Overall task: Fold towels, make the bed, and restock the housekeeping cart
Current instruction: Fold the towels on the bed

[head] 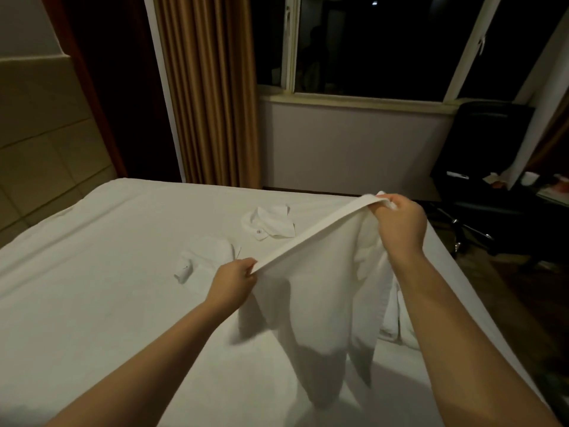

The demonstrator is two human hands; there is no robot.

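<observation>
- The bed (pixel 107 288) fills the lower picture, its white sheet spread flat.
- Behind it, a dark window (pixel 369 41), with a tan curtain (pixel 212 87) hanging to its left.
- A black office chair (pixel 492 155) stands beyond the bed's far right corner.
- The big white towel (pixel 323 288) is up in the air over the bed, its top hem stretched taut and the rest drooping onto the sheet.
- The right hand (pixel 400 223) has its fingers curled over the hem's far, higher end.
- The left hand (pixel 234 280) pinches the hem's near, lower end, fingers closed tight.
- Two small cloths lie on the sheet beyond: a crumpled face cloth (pixel 271 224) and a rolled cloth (pixel 206 254) nearer the left hand.
- The face cloth's corner carries a small dark emblem (pixel 258 231), too small to read.
</observation>
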